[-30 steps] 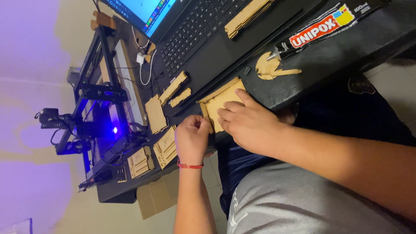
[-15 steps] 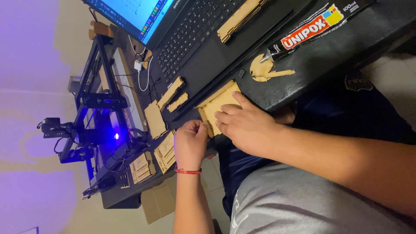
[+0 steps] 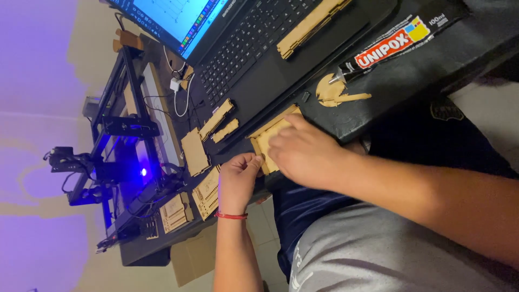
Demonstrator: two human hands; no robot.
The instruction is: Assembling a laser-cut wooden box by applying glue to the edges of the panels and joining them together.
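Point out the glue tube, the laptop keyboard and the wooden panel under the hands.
glue tube [image 3: 397, 39], head view, middle of the tube body.
laptop keyboard [image 3: 254, 40], head view, centre of the keys.
wooden panel [image 3: 267, 139], head view, bare upper-left part.

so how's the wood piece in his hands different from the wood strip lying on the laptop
The wooden panel is broad and roughly square, while the wooden strip is long and narrow. The panel sits at the desk's near edge, gripped by the left hand and right hand; the strip lies untouched beside the laptop keys. Both are pale, notched cut wood.
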